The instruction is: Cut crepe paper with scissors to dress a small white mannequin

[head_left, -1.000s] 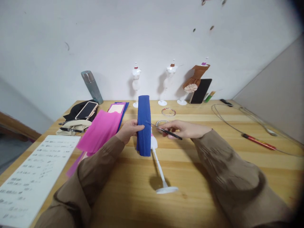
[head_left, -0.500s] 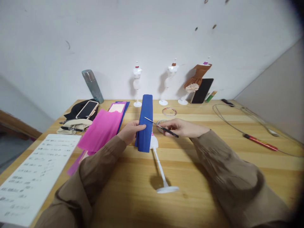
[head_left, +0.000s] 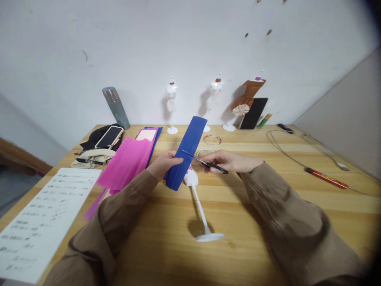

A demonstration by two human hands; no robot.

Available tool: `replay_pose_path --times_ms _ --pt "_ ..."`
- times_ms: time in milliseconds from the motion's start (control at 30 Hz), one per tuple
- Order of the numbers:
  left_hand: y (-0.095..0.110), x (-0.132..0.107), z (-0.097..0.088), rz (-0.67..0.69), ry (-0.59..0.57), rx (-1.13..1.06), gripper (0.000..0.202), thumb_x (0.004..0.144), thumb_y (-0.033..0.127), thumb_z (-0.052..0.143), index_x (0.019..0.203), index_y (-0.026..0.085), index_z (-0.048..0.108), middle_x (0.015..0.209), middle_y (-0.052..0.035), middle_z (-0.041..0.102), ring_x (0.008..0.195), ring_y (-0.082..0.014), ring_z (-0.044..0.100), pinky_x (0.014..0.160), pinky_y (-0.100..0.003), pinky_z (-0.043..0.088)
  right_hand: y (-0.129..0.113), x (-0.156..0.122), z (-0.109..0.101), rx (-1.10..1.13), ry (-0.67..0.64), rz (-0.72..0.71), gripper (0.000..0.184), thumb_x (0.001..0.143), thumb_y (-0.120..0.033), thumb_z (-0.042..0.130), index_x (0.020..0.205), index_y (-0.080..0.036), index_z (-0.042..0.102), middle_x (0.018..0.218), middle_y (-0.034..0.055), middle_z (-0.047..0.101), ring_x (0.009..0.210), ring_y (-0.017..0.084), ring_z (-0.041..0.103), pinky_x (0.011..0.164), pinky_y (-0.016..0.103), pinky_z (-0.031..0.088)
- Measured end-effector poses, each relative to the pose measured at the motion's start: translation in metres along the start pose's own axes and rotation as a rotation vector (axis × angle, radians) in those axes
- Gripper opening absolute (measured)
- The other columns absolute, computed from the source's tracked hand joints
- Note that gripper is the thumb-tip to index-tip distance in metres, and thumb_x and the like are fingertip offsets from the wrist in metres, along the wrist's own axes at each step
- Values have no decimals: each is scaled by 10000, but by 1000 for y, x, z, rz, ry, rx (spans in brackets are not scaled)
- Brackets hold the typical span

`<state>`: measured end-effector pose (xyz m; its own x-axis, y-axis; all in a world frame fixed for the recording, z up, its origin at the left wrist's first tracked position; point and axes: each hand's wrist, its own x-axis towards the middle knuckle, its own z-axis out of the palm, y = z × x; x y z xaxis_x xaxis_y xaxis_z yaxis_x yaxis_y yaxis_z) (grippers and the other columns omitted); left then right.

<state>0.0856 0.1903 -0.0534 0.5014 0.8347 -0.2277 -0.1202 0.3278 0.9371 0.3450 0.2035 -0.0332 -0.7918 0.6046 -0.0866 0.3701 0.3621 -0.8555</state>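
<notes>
A folded strip of blue crepe paper (head_left: 188, 149) is pinched at its left edge by my left hand (head_left: 166, 163), thumb on its face. The strip leans, its top end toward the right. In my right hand (head_left: 222, 160) are small scissors (head_left: 212, 165) with black handles; their thin blades point left and lie across the front of the strip. Behind the strip's lower end, a white miniature dress form (head_left: 193, 179) slants on its round base, its upper part hidden. A roll of tape (head_left: 204, 153) sits behind my right fingers, partly covered.
Pink crepe paper (head_left: 127, 163) and a handwritten sheet (head_left: 47, 214) lie at left, near a phone (head_left: 109, 137) and a flask (head_left: 115, 107). Several dress forms (head_left: 172, 103) line the wall. A bracelet-like ring (head_left: 212, 140) lies mid-table; a red-handled tool (head_left: 326, 178) and cable are at right.
The blue crepe paper has tilted from nearly upright, its top swinging right and its bottom left. The scissors have shifted slightly right and down. My left hand has barely moved.
</notes>
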Motion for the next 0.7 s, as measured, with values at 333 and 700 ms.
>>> replay_pose_path --times_ms 333,700 --pt "1 0 -2 21 11 2 400 609 404 841 797 81 697 681 -95 698 558 -171 630 537 -286 502 4 0 1 -19 -7 23 730 825 -664 624 1269 -84 637 902 74 619 816 175 566 721 316 465" --pt "1 1 -5 21 -2 -4 500 575 470 884 815 69 704 686 -88 700 561 -155 630 538 -259 505 8 2 4 49 -55 39 704 830 -646 632 1300 -121 629 853 47 612 732 142 520 670 286 425"
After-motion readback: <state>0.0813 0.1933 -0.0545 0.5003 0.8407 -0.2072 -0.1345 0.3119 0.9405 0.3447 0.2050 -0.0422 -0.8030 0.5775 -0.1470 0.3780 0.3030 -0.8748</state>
